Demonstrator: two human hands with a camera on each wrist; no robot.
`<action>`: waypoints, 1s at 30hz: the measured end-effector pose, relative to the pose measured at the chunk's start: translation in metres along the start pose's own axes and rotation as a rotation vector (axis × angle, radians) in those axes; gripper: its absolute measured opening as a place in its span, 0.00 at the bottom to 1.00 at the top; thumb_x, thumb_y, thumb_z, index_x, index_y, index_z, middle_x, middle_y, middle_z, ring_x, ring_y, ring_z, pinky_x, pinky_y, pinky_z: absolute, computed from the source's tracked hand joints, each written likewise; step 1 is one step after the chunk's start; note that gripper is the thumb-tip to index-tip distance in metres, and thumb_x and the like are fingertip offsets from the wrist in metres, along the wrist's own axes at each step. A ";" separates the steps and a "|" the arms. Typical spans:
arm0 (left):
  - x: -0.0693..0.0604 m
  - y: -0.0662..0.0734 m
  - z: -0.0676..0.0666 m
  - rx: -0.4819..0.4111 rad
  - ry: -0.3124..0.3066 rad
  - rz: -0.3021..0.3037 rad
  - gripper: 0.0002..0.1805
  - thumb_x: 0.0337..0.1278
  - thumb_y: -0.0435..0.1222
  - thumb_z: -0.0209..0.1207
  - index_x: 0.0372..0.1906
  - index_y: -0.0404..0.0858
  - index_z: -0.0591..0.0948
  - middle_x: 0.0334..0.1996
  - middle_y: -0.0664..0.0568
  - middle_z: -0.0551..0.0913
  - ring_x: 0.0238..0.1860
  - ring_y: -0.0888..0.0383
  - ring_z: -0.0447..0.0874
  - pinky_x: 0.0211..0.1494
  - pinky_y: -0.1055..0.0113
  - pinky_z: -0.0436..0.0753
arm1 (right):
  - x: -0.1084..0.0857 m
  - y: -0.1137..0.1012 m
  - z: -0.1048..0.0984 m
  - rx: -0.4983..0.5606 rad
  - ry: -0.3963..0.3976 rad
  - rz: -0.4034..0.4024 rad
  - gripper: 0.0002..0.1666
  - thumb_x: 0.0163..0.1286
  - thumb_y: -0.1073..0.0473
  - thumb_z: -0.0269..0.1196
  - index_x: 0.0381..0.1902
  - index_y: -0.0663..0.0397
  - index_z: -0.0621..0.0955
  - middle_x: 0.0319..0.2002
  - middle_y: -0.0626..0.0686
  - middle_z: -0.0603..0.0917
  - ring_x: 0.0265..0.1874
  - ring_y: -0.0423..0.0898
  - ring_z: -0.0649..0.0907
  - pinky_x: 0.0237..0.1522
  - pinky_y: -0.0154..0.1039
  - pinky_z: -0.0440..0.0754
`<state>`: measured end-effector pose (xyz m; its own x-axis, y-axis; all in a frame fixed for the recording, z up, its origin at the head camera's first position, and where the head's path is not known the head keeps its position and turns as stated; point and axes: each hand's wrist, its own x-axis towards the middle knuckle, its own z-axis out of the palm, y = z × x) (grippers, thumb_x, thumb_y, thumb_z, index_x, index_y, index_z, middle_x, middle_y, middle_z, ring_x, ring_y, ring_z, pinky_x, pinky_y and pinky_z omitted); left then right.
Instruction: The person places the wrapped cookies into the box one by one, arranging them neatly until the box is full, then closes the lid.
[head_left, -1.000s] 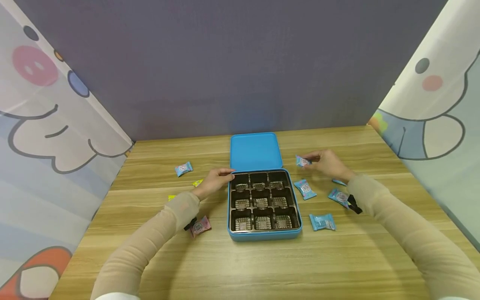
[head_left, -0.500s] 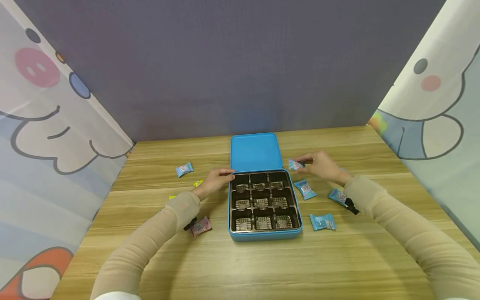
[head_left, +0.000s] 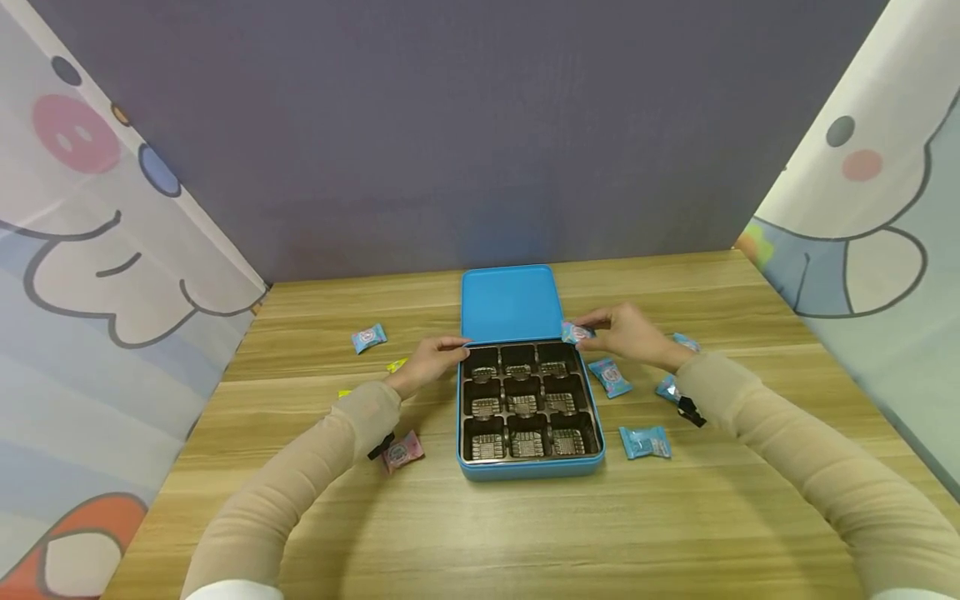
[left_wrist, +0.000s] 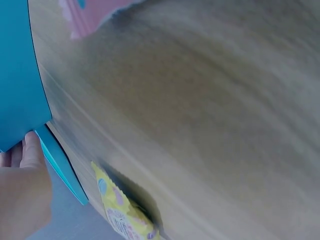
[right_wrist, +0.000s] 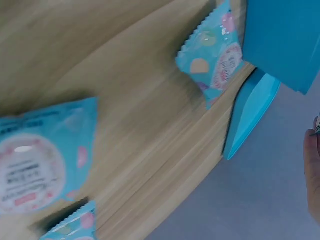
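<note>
A blue box [head_left: 528, 472] stands with its lid [head_left: 512, 302] laid back behind it. Inside sits a black plastic tray [head_left: 523, 424] with several square compartments. My left hand [head_left: 429, 365] holds the box's back left corner, its thumb at the rim; in the left wrist view the fingers bend around that corner. Over the back right corner, my right hand [head_left: 632, 335] pinches a blue-and-pink wrapped candy [head_left: 576, 332] between thumb and fingers. At the right wrist view's edge only part of this hand [right_wrist: 313, 175] shows, the candy mostly cut off.
Right of the box lie several blue wrapped candies [head_left: 610, 378], one near the front [head_left: 645, 442]. On the left are a blue candy [head_left: 368, 337], a pink candy [head_left: 403, 452] and a yellow candy [left_wrist: 122, 210]. A grey wall [head_left: 495, 133] rises behind the wooden table.
My right hand has moved left with the pinched candy, from right of the lid to the box's back right corner. The left hand stays at the back left corner.
</note>
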<state>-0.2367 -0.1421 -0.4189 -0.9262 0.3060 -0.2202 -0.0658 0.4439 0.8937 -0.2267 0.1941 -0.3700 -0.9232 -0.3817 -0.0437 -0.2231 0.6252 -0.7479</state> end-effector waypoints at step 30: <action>0.000 -0.003 -0.001 -0.066 0.000 0.000 0.20 0.60 0.40 0.55 0.57 0.39 0.76 0.59 0.45 0.74 0.57 0.49 0.75 0.59 0.59 0.75 | 0.018 -0.035 0.032 -0.084 -0.068 -0.148 0.21 0.56 0.58 0.67 0.49 0.52 0.81 0.51 0.55 0.81 0.52 0.53 0.79 0.56 0.50 0.74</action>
<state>-0.2372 -0.1440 -0.4210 -0.9261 0.3065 -0.2199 -0.0898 0.3870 0.9177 -0.2258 0.1433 -0.3654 -0.8558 -0.5170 0.0158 -0.3827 0.6123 -0.6918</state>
